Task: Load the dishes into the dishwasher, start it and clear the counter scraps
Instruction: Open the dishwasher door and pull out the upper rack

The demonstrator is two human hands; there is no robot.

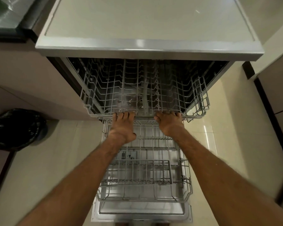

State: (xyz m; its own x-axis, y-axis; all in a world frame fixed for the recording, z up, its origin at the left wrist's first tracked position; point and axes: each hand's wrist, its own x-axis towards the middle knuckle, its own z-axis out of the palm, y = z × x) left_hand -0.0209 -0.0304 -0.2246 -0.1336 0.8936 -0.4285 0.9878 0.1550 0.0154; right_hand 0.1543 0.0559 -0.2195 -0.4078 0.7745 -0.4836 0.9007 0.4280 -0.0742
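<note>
The dishwasher stands open below me, its door folded down flat. The grey wire upper rack is partly slid out and holds no dishes. My left hand grips the rack's front rail left of centre, fingers curled over the wire. My right hand grips the same rail right of centre. Beneath my arms the lower rack is pulled out over the door, with a wire cutlery basket in it and no dishes.
A black-lined waste bin stands on the tiled floor at the left, against the cabinet side. The dishwasher's pale top panel fills the upper view. A steel sink shows at the top left corner.
</note>
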